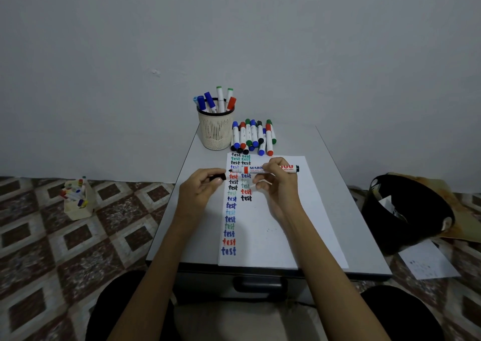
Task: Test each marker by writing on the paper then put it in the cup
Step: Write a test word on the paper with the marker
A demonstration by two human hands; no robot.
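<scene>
Frame centre: right hand (278,182) grips uncapped marker (255,169), horizontal over paper (273,236), tip left; fingers hide mid-label. Left hand (200,192) pinches black cap (217,177), partly hidden. Mesh cup (216,135) above; loose marker pile (253,136) just right.

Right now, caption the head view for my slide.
Right hand holds an uncapped marker over the paper; left hand pinches a black cap.

On the desk (338,197), the cup (216,132) stands behind the paper (286,223), with loose markers (253,136) just right of it.
</scene>
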